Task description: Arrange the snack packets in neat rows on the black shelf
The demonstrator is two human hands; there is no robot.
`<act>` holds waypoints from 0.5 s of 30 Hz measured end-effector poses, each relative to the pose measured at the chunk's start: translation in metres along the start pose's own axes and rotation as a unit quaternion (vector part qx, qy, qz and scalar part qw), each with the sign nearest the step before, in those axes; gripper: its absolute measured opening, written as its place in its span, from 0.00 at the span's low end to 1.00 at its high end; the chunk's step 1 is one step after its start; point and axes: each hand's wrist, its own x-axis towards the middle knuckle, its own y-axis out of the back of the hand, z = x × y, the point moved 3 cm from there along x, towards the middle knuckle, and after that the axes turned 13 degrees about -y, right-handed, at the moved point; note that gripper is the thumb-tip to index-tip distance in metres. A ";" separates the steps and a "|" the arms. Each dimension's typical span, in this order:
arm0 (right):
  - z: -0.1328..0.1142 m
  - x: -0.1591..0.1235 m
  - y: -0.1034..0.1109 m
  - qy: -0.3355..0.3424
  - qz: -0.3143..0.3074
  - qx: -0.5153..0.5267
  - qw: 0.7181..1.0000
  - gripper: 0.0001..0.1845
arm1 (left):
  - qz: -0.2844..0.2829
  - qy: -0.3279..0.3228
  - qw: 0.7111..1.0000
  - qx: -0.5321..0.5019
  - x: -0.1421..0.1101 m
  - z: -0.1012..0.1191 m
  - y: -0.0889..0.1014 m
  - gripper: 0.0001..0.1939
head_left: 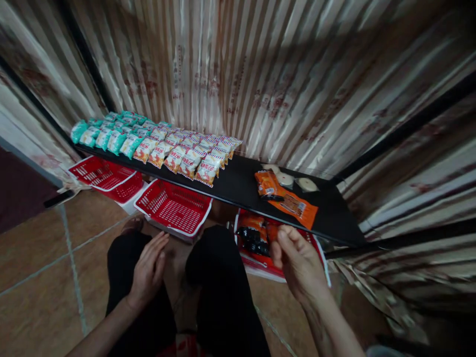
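My right hand (pixel 297 263) is over the right-hand red basket (pixel 323 255), fingers curled in a pinch at the edge of an orange snack packet (pixel 272 231). Most of that packet is hidden behind the fingers. Beside it in the basket lie more orange-and-black packets (pixel 254 235). My left hand (pixel 150 265) rests above my left knee with its fingers stretched out, holding nothing. On the black shelf just beyond the right basket are a filled orange packet (pixel 267 183) and a flatter orange packet (pixel 297 207).
Teal packets (pixel 119 141) and white-and-orange packets (pixel 174 156) stand in rows on the left of the black shelf (pixel 238 186). Pale round wrapped items (pixel 308 184) lie at its right. Two more red baskets (pixel 174 206) sit below. A striped curtain (pixel 223 74) hangs behind.
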 end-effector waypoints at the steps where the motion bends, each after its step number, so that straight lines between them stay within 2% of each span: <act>1: 0.010 0.010 0.016 0.014 0.052 -0.038 0.998 0.18 | 0.004 0.000 1.000 -0.001 -0.001 0.010 0.001 0.16; 2: 0.024 0.018 0.034 0.029 0.102 -0.101 0.989 0.19 | 0.007 0.000 1.000 -0.003 -0.001 0.020 0.003 0.16; 3: 0.040 0.025 0.054 0.051 0.159 -0.180 0.969 0.19 | 0.013 0.003 1.000 -0.004 -0.001 0.030 0.004 0.16; 4: 0.058 0.030 0.073 0.074 0.189 -0.276 0.939 0.18 | 0.016 0.006 1.000 -0.006 0.000 0.040 0.006 0.15; 6: 0.094 0.037 0.106 0.112 0.214 -0.420 0.875 0.18 | 0.021 0.015 1.000 -0.009 0.002 0.059 0.010 0.15; 8: 0.126 0.041 0.131 0.089 0.230 -0.511 0.823 0.20 | 0.027 0.028 0.999 -0.011 0.003 0.078 0.014 0.14; 9: 0.138 0.043 0.139 0.066 0.223 -0.544 0.806 0.22 | 0.029 0.035 0.999 -0.012 0.002 0.086 0.017 0.14; 12: 0.161 0.049 0.149 -0.005 0.167 -0.594 0.787 0.25 | 0.025 0.041 0.999 -0.010 -0.005 0.107 0.024 0.14; 15: 0.164 0.054 0.149 -0.033 0.130 -0.605 0.785 0.25 | 0.014 0.042 0.999 -0.004 -0.018 0.119 0.031 0.13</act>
